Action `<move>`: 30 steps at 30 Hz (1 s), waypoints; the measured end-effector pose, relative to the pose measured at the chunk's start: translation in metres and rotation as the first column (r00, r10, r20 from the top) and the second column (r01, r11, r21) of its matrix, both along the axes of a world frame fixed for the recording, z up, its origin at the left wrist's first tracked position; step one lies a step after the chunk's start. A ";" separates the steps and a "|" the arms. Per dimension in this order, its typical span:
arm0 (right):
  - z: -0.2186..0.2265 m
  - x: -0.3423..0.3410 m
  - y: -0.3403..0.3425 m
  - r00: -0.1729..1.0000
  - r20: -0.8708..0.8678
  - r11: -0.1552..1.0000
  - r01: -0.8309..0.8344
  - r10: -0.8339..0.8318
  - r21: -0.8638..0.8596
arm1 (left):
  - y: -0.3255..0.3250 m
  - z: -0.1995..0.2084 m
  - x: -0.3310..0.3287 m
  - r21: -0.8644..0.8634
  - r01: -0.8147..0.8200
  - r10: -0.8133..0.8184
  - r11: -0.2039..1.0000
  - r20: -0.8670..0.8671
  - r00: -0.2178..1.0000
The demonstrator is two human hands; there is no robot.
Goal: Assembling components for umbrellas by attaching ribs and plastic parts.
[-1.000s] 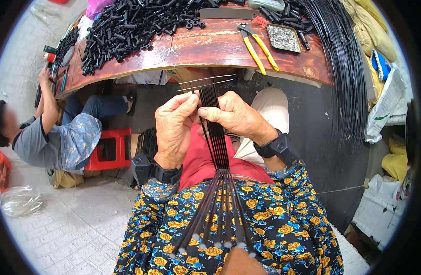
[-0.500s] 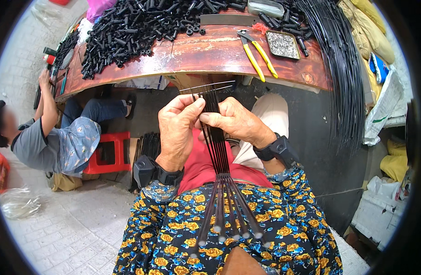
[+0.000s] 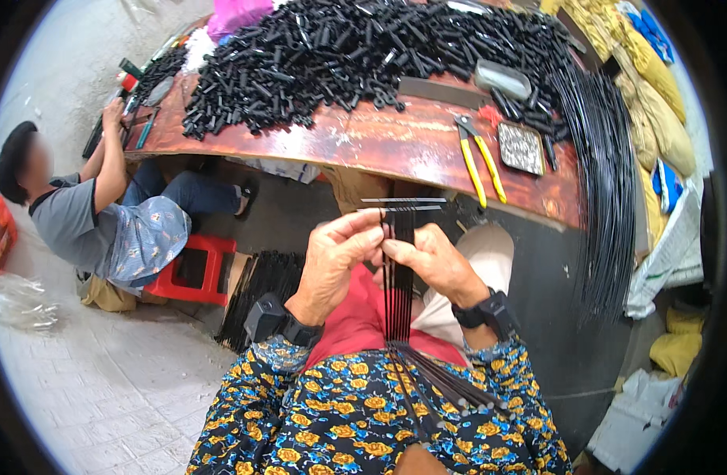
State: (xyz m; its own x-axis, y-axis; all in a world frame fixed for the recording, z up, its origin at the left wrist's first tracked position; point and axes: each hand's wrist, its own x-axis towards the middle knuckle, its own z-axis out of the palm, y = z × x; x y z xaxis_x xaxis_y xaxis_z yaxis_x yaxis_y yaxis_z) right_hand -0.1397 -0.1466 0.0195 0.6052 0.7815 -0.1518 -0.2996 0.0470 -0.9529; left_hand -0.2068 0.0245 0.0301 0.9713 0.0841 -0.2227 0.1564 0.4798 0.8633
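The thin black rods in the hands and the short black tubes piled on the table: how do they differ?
The thin black rods are long and slender; the short black tubes are stubby and thicker. The rods stand side by side, pinched between the left hand and right hand; the tubes lie in a loose heap. Both are black.

We are in a small workshop. A worn wooden table (image 3: pixel 379 142) holds a big pile of black tubes (image 3: pixel 339 55), and pliers (image 3: pixel 480 162) lie near its front edge.
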 end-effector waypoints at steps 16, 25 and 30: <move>0.004 0.013 -0.002 0.987 -0.161 0.996 -0.031 0.018 -0.081 | 0.190 0.029 0.201 0.889 -0.455 0.298 -0.060 0.451 0.842; 0.002 0.022 0.000 0.984 -0.172 0.989 0.014 -0.040 -0.150 | 0.181 0.025 0.278 0.982 -0.049 0.509 -0.183 0.137 0.850; 0.003 0.020 -0.003 0.991 -0.125 0.989 0.020 -0.038 -0.146 | 0.189 0.017 0.276 0.920 -0.375 0.429 -0.113 0.385 0.817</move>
State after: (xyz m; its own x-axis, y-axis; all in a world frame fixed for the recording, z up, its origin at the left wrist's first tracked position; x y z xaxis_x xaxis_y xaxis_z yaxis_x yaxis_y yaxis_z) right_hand -0.1199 -0.1500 0.0223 0.5958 0.7281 -0.3388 -0.4194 -0.0776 -0.9045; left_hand 0.0687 0.2135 0.0472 0.6640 0.6071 0.4365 0.3269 -0.7607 0.5608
